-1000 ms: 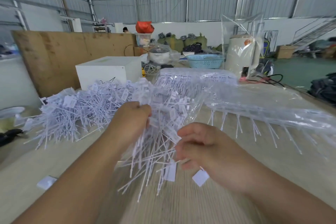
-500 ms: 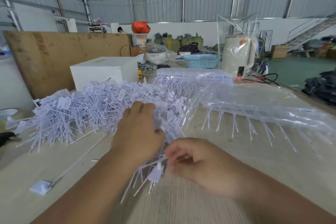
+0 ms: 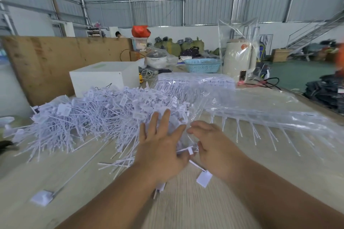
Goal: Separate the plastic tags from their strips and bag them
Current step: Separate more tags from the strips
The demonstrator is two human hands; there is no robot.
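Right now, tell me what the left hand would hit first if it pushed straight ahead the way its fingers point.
Probably the pile of loose white tags. The left hand is spread open, its fingertips already at or over the pile's near right edge. Depth is unclear, so whether they touch I cannot tell.

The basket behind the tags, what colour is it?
Light blue basket, seen in the head view.

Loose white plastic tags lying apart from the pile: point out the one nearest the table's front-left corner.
The white square-headed tag with the long thin stem, alone at the near left, far from both hands.
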